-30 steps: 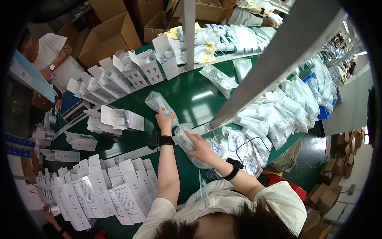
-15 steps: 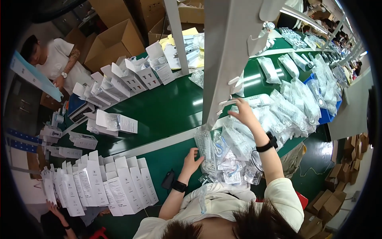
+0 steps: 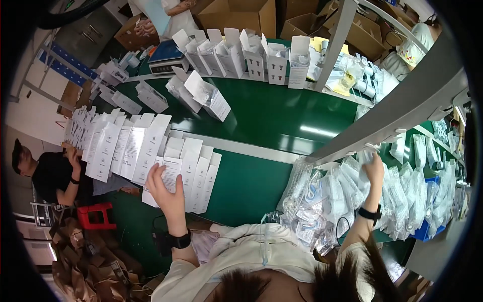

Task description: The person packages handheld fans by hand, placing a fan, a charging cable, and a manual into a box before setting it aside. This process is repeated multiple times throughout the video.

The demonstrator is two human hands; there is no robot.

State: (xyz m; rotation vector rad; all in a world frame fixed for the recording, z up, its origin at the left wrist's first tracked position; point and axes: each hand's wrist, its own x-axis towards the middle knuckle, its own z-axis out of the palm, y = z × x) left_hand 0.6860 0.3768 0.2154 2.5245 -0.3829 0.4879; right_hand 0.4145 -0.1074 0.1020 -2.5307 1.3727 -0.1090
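My left hand point(image 3: 168, 194) is open, its fingers spread against the front of a standing row of white cartons point(image 3: 193, 173) with raised flaps. Off to the right, my right hand point(image 3: 373, 170) has its fingers closed around the upper part of a translucent bubble-wrap pouch point(image 3: 363, 160), beside the slanted grey post. Beneath and around it lies a heap of similar bubble-wrap pouches point(image 3: 402, 196). Nearer my body are small clear plastic packets point(image 3: 309, 219) and a long bubble-wrap roll-shaped pouch point(image 3: 294, 186).
A grey post point(image 3: 397, 121) slants across the right side. Open filled cartons point(image 3: 229, 55) line the far edge of the green table point(image 3: 261, 110). A co-worker in black point(image 3: 53, 173) handles cartons at left. A blue bin point(image 3: 430, 221) and a red stool point(image 3: 96, 216) stand nearby.
The view has swung left. My left hand has gone from beside the bubble-wrap pouch to the white cartons. My right hand, earlier reaching by the post, now grips a pouch.
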